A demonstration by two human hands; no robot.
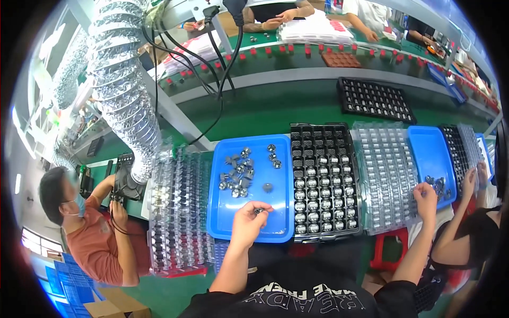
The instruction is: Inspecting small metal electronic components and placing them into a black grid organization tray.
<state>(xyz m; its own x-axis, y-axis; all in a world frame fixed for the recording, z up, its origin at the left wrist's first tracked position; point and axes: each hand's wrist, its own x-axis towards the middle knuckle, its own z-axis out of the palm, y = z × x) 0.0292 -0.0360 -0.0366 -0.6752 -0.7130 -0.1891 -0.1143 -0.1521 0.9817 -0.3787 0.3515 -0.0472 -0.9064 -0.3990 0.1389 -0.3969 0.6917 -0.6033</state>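
My left hand is closed over the near side of a blue tray, with a small dark-and-silver metal part between its fingertips. Several loose silver metal parts lie in that tray, most of them left of its middle. My right hand, its fingers curled together, is at the near left edge of a second blue tray. More small metal parts sit beside it there. Whatever the right fingers hold is hidden. Between my hands is a black compartment tray, with silver parts filling its nearer rows.
Clear plastic trays full of parts stand right of the black tray; more clear trays are stacked at left. A foil duct hangs at upper left. Another black tray lies farther back. Co-workers sit on both sides and across.
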